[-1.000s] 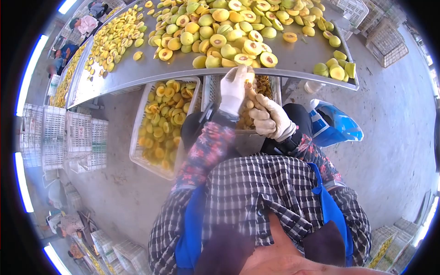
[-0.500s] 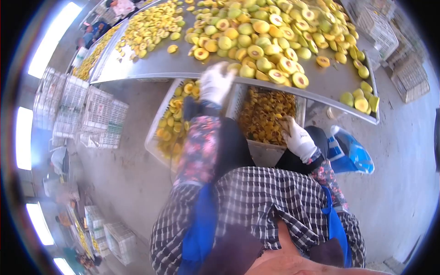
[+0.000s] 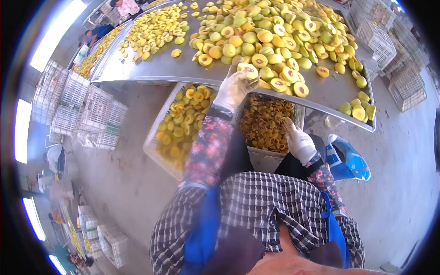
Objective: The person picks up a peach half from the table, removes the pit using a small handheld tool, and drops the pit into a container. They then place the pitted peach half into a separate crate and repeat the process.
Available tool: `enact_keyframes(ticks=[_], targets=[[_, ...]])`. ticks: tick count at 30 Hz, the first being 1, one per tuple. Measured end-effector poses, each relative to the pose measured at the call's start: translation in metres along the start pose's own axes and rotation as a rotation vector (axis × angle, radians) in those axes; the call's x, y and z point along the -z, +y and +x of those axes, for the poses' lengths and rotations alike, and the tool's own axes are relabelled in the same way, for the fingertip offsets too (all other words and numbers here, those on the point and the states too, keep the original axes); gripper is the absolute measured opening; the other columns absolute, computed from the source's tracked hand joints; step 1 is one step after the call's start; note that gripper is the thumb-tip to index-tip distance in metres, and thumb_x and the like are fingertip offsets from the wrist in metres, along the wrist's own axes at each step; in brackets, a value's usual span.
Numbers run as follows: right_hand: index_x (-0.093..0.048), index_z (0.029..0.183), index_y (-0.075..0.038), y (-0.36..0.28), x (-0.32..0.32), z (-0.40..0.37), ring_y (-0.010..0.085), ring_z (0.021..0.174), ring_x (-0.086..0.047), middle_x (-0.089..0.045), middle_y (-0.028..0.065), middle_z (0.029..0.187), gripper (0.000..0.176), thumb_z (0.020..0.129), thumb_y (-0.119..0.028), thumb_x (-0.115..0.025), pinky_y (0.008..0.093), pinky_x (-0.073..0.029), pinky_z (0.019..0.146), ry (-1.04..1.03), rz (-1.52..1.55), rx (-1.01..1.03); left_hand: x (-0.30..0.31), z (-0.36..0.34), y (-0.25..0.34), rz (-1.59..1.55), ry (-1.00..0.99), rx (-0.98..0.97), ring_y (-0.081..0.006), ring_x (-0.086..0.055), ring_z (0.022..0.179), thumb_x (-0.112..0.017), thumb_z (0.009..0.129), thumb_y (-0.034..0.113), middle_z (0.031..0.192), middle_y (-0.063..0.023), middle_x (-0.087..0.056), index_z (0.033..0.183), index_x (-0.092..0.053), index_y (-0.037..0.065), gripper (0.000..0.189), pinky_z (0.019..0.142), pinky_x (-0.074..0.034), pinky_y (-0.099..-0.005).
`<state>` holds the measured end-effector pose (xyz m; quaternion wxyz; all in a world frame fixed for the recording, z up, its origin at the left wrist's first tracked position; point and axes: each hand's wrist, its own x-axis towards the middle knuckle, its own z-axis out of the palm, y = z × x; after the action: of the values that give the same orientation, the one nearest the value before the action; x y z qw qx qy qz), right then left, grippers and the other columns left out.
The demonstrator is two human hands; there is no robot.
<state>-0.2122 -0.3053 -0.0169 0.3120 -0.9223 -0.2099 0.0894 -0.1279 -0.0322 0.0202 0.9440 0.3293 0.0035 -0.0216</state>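
My left hand (image 3: 233,90), in a white glove, is closed round a halved yellow peach (image 3: 248,70) at the table's front edge. The peach's cut face shows. In front of it spreads a heap of halved peaches (image 3: 263,36), many with red-brown centres. My right hand (image 3: 300,144), also gloved, hangs by the right side of a crate (image 3: 300,117) of brown peach pits and scraps (image 3: 268,120). Its fingers are drawn together; whatever they hold, if anything, I cannot make out.
The metal table (image 3: 142,68) has a raised rim. Below it, to the left, stands a white crate (image 3: 152,137) of pitted peach halves. A blue and white bag (image 3: 350,160) lies right of my knees. Stacked white crates (image 3: 68,103) stand left; more crates (image 3: 408,85) stand right.
My left hand has moved right along the table edge and now holds a peach half. My right hand has stayed almost in place. The view has shifted slightly.
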Motion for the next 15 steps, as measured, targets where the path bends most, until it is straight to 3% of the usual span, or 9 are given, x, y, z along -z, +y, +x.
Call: enact_keyframes(ticks=[1, 2, 3, 5, 6, 8, 11, 12, 15], targets=[[-0.038, 0.142, -0.005, -0.005, 0.005, 0.000, 0.0373, 0.105, -0.063, -0.062, 0.0258, 0.118, 0.052, 0.091, -0.007, -0.052, 0.0386, -0.052, 0.086, -0.062, -0.085, -0.093, -0.012, -0.009, -0.001, -0.082, -0.021, 0.012, -0.0327, -0.064, 0.098, -0.061, 0.089, 0.006, 0.113, -0.0135, -0.061, 0.126, -0.052, 0.010, 0.038, 0.085, -0.057, -0.0453], [-0.038, 0.142, -0.005, 0.014, -0.010, 0.004, 0.0375, 0.102, -0.064, -0.063, 0.0244, 0.115, 0.052, 0.092, -0.009, -0.052, 0.0399, -0.053, 0.084, 0.088, -0.010, 0.074, -0.026, -0.020, -0.002, -0.164, -0.043, 0.020, -0.0332, -0.063, 0.100, -0.060, 0.090, 0.007, 0.114, -0.0139, -0.061, 0.125, -0.052, 0.010, 0.036, 0.086, -0.057, -0.0461], [-0.039, 0.140, -0.004, 0.016, -0.007, 0.006, 0.0372, 0.102, -0.064, -0.064, 0.0240, 0.115, 0.051, 0.092, -0.010, -0.052, 0.0401, -0.053, 0.084, 0.106, -0.009, 0.090, -0.035, -0.026, -0.004, -0.246, -0.064, 0.027, -0.0337, -0.063, 0.102, -0.058, 0.091, 0.007, 0.114, -0.0144, -0.061, 0.124, -0.053, 0.010, 0.034, 0.087, -0.057, -0.0470], [-0.041, 0.138, -0.003, 0.014, -0.004, 0.010, 0.0366, 0.101, -0.064, -0.064, 0.0232, 0.113, 0.048, 0.092, -0.010, -0.052, 0.0406, -0.053, 0.084, 0.137, 0.002, 0.114, -0.029, -0.027, -0.017, -0.322, -0.071, 0.000, -0.0329, -0.059, 0.111, -0.058, 0.094, 0.017, 0.118, -0.0149, -0.060, 0.121, -0.055, 0.009, 0.028, 0.090, -0.055, -0.0497], [-0.044, 0.132, -0.002, 0.006, 0.003, 0.012, 0.0355, 0.103, -0.064, -0.064, 0.0222, 0.114, 0.041, 0.093, -0.009, -0.053, 0.0386, -0.052, 0.084, 0.073, -0.023, -0.037, -0.031, -0.028, -0.024, -0.343, -0.060, -0.022, -0.0320, -0.058, 0.112, -0.058, 0.095, 0.020, 0.118, -0.0144, -0.060, 0.121, -0.056, 0.008, 0.029, 0.091, -0.055, -0.0499], [-0.044, 0.130, -0.001, -0.001, 0.007, 0.017, 0.0351, 0.103, -0.064, -0.065, 0.0216, 0.113, 0.038, 0.093, -0.008, -0.053, 0.0374, -0.052, 0.084, 0.238, 0.106, 0.090, -0.034, -0.031, -0.032, -0.321, -0.058, -0.004, -0.0279, -0.057, 0.114, -0.058, 0.096, 0.029, 0.122, -0.0101, -0.060, 0.124, -0.056, 0.009, 0.034, 0.093, -0.052, -0.0497], [-0.044, 0.128, -0.002, -0.020, 0.013, 0.022, 0.0362, 0.096, -0.065, -0.065, 0.0209, 0.104, 0.036, 0.094, -0.007, -0.054, 0.0380, -0.052, 0.079, 0.402, 0.095, 0.244, -0.045, -0.035, -0.049, -0.229, -0.023, 0.054, -0.0272, -0.057, 0.114, -0.057, 0.097, 0.030, 0.126, -0.0106, -0.058, 0.129, -0.054, 0.010, 0.038, 0.095, -0.050, -0.0488], [-0.045, 0.126, -0.002, -0.029, 0.017, 0.025, 0.0377, 0.092, -0.065, -0.065, 0.0216, 0.101, 0.034, 0.094, -0.008, -0.054, 0.0395, -0.053, 0.076, 0.420, 0.107, 0.281, -0.048, -0.035, -0.052, -0.244, -0.003, 0.061, -0.0280, -0.056, 0.115, -0.056, 0.096, 0.026, 0.127, -0.0149, -0.057, 0.131, -0.052, 0.006, 0.040, 0.097, -0.048, -0.0489], [-0.047, 0.121, -0.002, -0.040, 0.022, 0.028, 0.0411, 0.078, -0.063, -0.063, 0.0233, 0.090, 0.031, 0.092, -0.011, -0.056, 0.0438, -0.052, 0.066, 0.481, 0.069, 0.347, -0.044, -0.030, -0.064, -0.309, -0.157, 0.089, -0.0296, -0.055, 0.116, -0.054, 0.094, 0.021, 0.125, -0.0185, -0.058, 0.130, -0.052, 0.002, 0.041, 0.099, -0.046, -0.0502]])
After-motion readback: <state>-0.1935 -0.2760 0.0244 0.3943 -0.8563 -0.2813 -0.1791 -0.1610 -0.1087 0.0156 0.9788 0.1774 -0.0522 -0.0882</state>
